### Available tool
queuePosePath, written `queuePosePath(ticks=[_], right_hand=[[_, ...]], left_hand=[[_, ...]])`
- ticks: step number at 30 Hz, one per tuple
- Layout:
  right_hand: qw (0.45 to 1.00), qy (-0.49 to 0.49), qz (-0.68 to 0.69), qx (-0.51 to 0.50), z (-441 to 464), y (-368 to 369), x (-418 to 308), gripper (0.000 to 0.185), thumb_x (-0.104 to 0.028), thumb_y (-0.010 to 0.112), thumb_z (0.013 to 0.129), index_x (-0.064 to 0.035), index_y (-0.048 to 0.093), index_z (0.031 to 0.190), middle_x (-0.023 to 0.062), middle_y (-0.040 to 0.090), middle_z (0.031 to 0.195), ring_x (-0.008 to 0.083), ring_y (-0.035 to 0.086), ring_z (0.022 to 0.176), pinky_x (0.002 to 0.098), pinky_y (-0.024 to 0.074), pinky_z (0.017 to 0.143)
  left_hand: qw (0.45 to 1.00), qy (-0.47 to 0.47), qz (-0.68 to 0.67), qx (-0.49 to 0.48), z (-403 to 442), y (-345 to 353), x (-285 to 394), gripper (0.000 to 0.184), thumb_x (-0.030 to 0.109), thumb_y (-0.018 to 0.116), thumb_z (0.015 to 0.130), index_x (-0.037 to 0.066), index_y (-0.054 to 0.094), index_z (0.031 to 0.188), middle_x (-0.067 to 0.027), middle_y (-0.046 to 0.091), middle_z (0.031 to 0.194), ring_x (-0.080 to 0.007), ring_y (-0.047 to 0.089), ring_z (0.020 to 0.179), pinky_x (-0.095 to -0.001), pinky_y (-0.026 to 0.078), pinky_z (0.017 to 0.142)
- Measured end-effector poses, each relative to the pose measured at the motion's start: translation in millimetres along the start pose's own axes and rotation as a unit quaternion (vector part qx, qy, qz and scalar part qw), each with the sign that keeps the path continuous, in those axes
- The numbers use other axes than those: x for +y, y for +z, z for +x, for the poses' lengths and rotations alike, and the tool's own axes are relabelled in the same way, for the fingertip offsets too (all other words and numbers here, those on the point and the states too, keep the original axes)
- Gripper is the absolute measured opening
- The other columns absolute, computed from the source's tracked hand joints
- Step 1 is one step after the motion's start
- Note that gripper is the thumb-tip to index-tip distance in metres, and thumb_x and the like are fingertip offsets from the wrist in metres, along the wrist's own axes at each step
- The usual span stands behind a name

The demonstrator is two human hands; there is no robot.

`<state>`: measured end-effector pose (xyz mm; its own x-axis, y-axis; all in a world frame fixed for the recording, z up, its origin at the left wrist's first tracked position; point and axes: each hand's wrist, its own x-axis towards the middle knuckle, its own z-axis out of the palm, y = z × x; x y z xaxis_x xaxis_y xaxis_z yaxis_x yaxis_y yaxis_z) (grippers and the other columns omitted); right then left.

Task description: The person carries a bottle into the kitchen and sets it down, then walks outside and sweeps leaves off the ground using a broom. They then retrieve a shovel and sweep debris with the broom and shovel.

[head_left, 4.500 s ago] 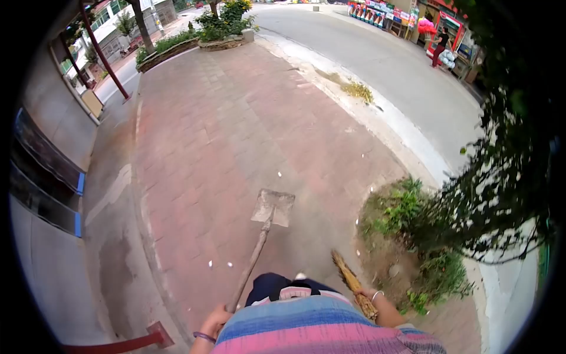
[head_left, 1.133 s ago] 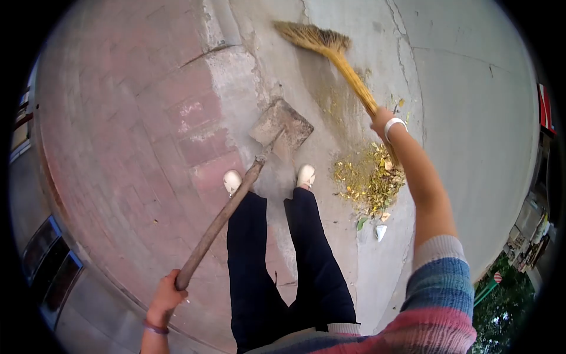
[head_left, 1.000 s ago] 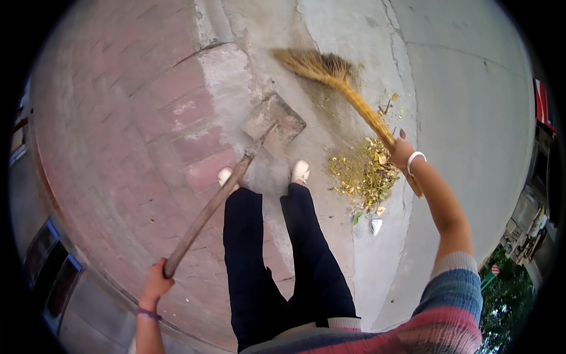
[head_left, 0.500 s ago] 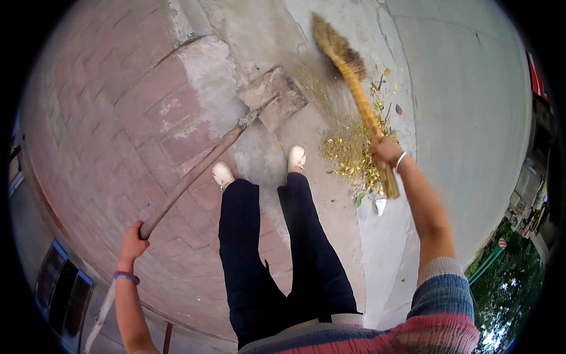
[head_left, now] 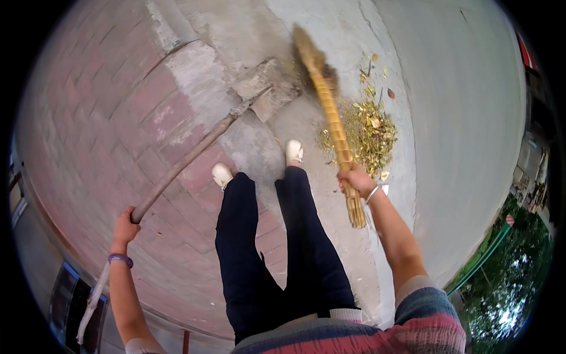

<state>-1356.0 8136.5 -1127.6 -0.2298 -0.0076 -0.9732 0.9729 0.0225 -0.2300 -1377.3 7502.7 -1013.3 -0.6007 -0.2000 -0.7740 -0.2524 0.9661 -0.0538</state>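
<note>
My left hand (head_left: 125,229) is wrapped round the wooden handle of a shovel (head_left: 191,160). The flat, dirt-coated shovel blade (head_left: 272,94) rests on the ground ahead of my feet. In my right hand (head_left: 356,179) is a broom (head_left: 333,121) with a yellow, ringed handle, gripped near its butt end. Its bristles, smeared by motion, are close to the right edge of the blade; whether they touch it I cannot tell. A pile of yellow leaves (head_left: 374,138) lies on the concrete right of the broom.
Red paving bricks (head_left: 94,118) cover the ground on the left, and grey concrete (head_left: 466,100) stretches along the right. A raised concrete edge (head_left: 171,26) runs at the upper left. My white shoes (head_left: 293,152) stand below the blade. Green foliage (head_left: 501,289) shows at the lower right.
The broom and my right hand have moved left and nearer to my body, bringing the bristles closer to the shovel blade. The leaf pile is now less covered. My left hand keeps its hold.
</note>
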Motion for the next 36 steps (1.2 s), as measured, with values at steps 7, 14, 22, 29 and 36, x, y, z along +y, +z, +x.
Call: queuePosePath(ticks=[7, 14, 22, 29, 36], right_hand=[[0.988, -0.008, 0.135, 0.074, -93, 41, 68, 0.018, -0.005, 0.058, 0.071, 0.0016, 0.047, 0.083, 0.0072, 0.051, 0.059, 0.0154, 0.052, 0.045, 0.0278, 0.0448, 0.040], [0.960, 0.016, 0.269, 0.081, -24, 73, 102, 0.014, -0.004, 0.057, 0.073, 0.0012, 0.046, 0.080, 0.0064, 0.050, 0.058, 0.0164, 0.051, 0.044, 0.0285, 0.0451, 0.040], [0.954, -0.034, 0.291, 0.064, -70, 102, 85, 0.019, -0.005, 0.058, 0.074, -0.0007, 0.044, 0.086, 0.0062, 0.052, 0.064, 0.0143, 0.053, 0.047, 0.0279, 0.0456, 0.041], [0.933, -0.022, 0.359, 0.002, -6, 124, 59, 0.011, -0.006, 0.055, 0.077, -0.0014, 0.047, 0.083, 0.0060, 0.050, 0.062, 0.0147, 0.051, 0.049, 0.0281, 0.0462, 0.043], [0.882, -0.039, 0.451, -0.129, -44, 148, 17, 0.024, -0.006, 0.053, 0.079, -0.0019, 0.043, 0.101, 0.0041, 0.046, 0.067, 0.0122, 0.046, 0.053, 0.0250, 0.0416, 0.047]], left_hand=[[1.000, 0.000, 0.009, -0.027, 22, -5, -18, 0.052, 0.002, 0.062, 0.055, 0.006, 0.055, 0.106, -0.0198, 0.061, 0.089, -0.0344, 0.058, 0.089, -0.0381, 0.046, 0.076], [0.999, -0.013, 0.024, -0.026, 38, -11, -26, 0.054, 0.003, 0.062, 0.055, 0.006, 0.054, 0.109, -0.0200, 0.061, 0.090, -0.0338, 0.058, 0.091, -0.0373, 0.046, 0.077], [0.999, 0.004, 0.039, -0.018, 50, -14, -49, 0.057, 0.004, 0.062, 0.055, 0.005, 0.053, 0.111, -0.0203, 0.061, 0.094, -0.0337, 0.058, 0.092, -0.0378, 0.046, 0.078], [0.996, 0.029, 0.083, 0.018, 57, -7, -54, 0.059, 0.005, 0.062, 0.055, 0.007, 0.052, 0.113, -0.0197, 0.060, 0.097, -0.0343, 0.056, 0.094, -0.0392, 0.045, 0.079], [0.999, 0.002, 0.051, -0.009, 48, 2, -47, 0.056, 0.005, 0.062, 0.055, 0.009, 0.054, 0.110, -0.0196, 0.060, 0.095, -0.0347, 0.056, 0.093, -0.0399, 0.046, 0.078]])
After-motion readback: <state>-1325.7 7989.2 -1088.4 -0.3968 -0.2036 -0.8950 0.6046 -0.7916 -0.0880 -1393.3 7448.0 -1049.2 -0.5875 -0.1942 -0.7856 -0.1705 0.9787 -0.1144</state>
